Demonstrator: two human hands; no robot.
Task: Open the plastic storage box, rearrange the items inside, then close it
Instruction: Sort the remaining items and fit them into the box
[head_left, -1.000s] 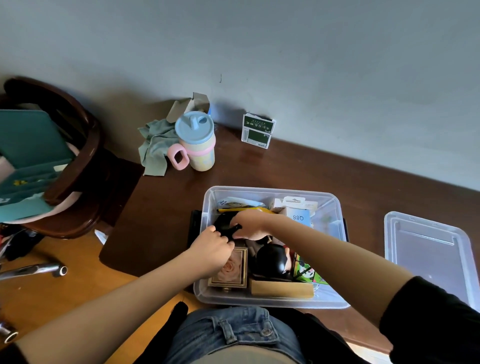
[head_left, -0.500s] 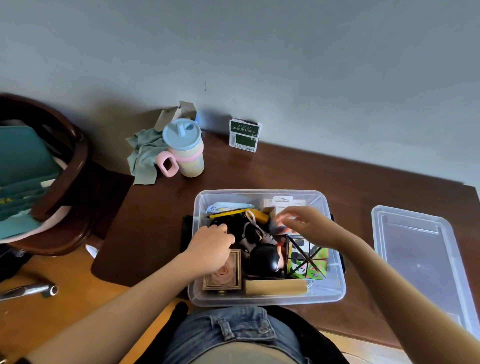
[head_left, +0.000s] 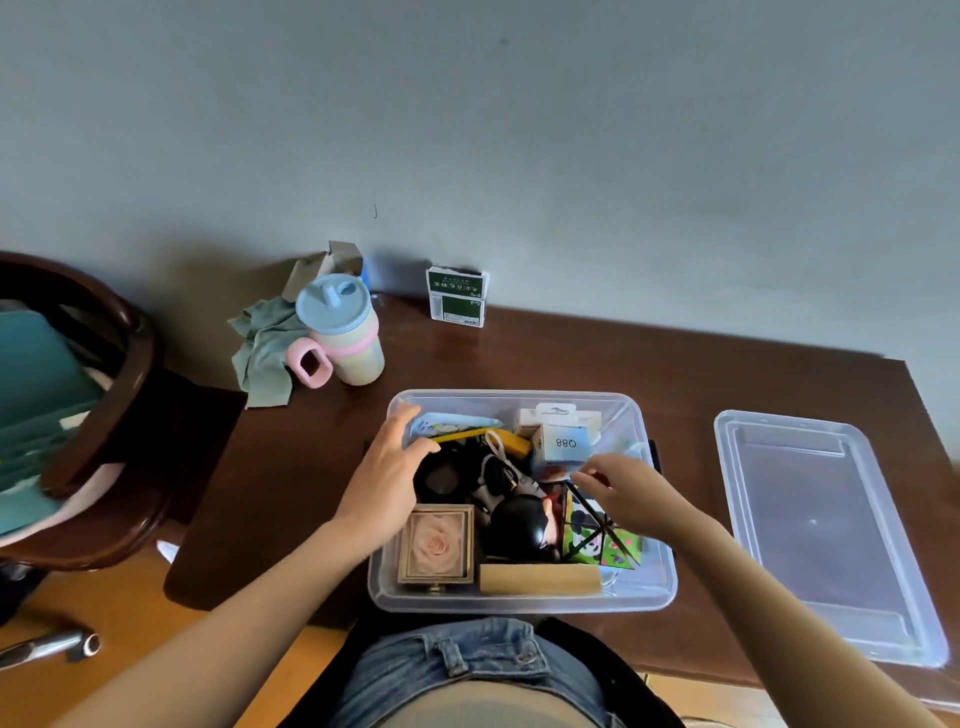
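Note:
The clear plastic storage box (head_left: 519, 600) stands open at the table's near edge, packed with several items. Its clear lid (head_left: 821, 525) lies flat on the table to the right. My left hand (head_left: 387, 475) hovers over the box's left side with fingers spread, above a round black thing (head_left: 441, 480) and beside a yellow item (head_left: 488, 437). My right hand (head_left: 623, 491) reaches in from the right, its fingertips at a small item below the pale blue Q88 box (head_left: 563, 444). A framed rose box (head_left: 436, 543), a black-haired figurine (head_left: 519, 527) and a green panda cube (head_left: 597, 538) fill the near half.
A pastel cup (head_left: 345, 332) with blue lid and pink handle stands at the back left beside a grey-green cloth (head_left: 262, 345). A green and white carton (head_left: 457, 296) stands against the wall. A dark wooden chair (head_left: 109, 405) with teal things sits left of the table.
My left hand has lifted off the black item and opened, moving toward the box's far left corner. My right hand has drawn back to the right side of the box.

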